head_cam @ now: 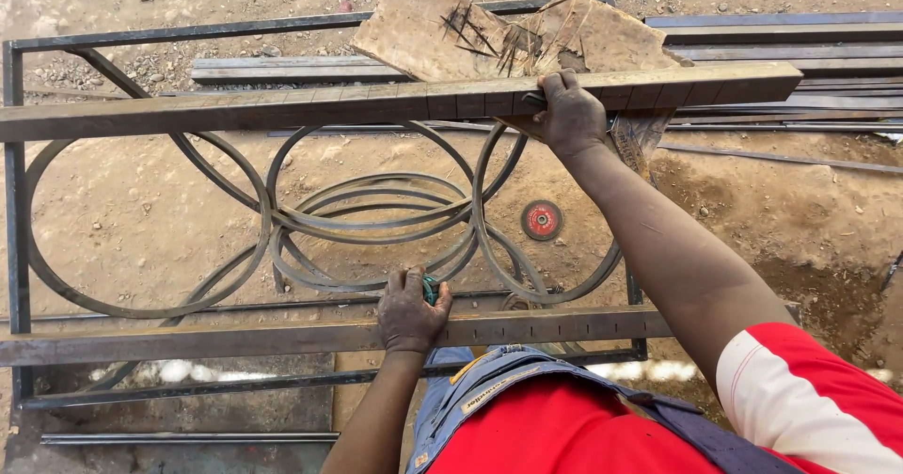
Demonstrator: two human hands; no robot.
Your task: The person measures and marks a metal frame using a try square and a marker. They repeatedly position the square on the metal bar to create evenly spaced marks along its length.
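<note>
Left fingers: curled over the near flat steel bar, pinching a small green object against it
Right fingers: clamped over the far steel bar beside the wooden board
Bars: both lie across the scrolled metal frame on dirt
Risk: the far bar looks only hand-steadied, so easing the grip could let it slide off the frame; edges may cut bare skin
</note>
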